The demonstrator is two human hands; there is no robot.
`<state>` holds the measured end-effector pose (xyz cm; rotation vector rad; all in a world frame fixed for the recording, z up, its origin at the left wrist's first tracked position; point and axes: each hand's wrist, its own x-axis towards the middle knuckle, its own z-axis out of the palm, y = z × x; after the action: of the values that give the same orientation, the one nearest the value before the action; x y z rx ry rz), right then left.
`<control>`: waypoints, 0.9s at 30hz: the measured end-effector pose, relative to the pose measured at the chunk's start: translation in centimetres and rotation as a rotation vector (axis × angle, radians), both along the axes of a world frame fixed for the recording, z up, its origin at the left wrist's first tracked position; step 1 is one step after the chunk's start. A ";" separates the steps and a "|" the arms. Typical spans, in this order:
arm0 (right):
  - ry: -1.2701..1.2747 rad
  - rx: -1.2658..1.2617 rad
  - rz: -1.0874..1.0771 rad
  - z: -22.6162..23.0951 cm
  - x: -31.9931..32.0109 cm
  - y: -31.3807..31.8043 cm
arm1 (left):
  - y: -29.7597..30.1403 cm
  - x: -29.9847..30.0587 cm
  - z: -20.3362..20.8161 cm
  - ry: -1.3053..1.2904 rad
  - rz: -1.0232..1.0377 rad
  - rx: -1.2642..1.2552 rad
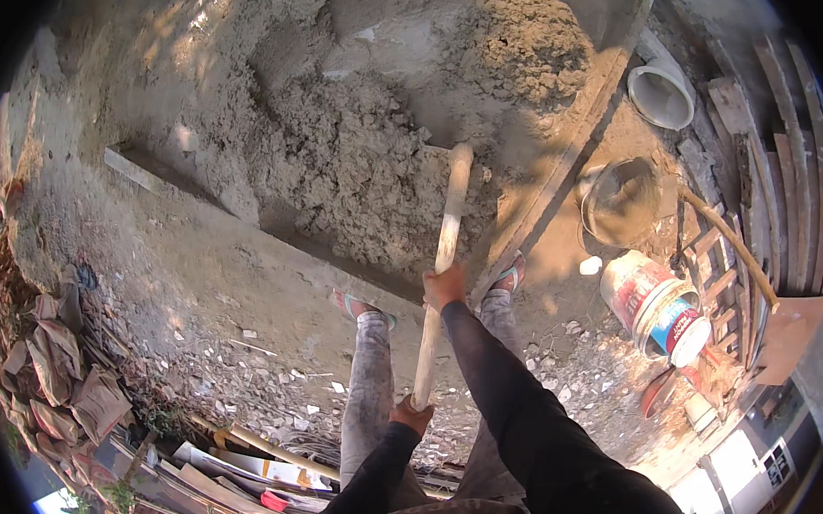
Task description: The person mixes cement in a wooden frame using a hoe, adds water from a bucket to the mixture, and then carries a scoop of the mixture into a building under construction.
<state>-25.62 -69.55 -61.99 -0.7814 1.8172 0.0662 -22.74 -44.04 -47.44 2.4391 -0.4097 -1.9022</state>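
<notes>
Both of my hands are closed round the pale wooden handle point(448, 223) of a hoe. My right hand point(444, 287) grips it about midway, and my left hand point(411, 414) wraps the end nearest my body. At its far end, the hoe's head sits at a heap of wet grey mortar point(342, 159); most of the blade is hidden there. A low board point(235, 223) edges the mortar on the near side, and a long plank point(568, 163) borders it on the right. My sandalled feet stand beside the near board, either side of the handle.
Right of the plank are a bucket point(622, 202), a white-and-red pail point(640, 290) lying tilted, a grey pipe point(662, 93) and stacked timber point(794, 167). Rubble point(281, 381) covers the ground near my legs. Crumpled sacks point(74, 378) lie at the left.
</notes>
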 end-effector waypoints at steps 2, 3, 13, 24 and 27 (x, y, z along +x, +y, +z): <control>-0.020 0.062 -0.015 1.8 -1.2 3.7 | 1.7 -1.7 2.4 -0.076 -0.063 0.108; 0.011 -0.015 0.037 1.3 -2.4 5.7 | 2.6 -2.6 2.7 -0.063 -0.066 0.114; 0.044 -0.363 0.007 1.1 1.3 -14.4 | -13.4 2.1 -7.0 0.119 0.162 -0.401; 0.289 -0.189 0.127 -3.2 1.2 3.8 | 1.2 6.0 0.5 0.013 -0.142 -0.048; 0.033 0.084 -0.089 3.1 2.4 7.4 | 1.9 6.2 7.1 -0.062 -0.152 0.116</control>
<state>-23.20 -62.19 -58.94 -0.6435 1.8655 0.0969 -16.56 -42.13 -40.32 2.6162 -0.5143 -1.9637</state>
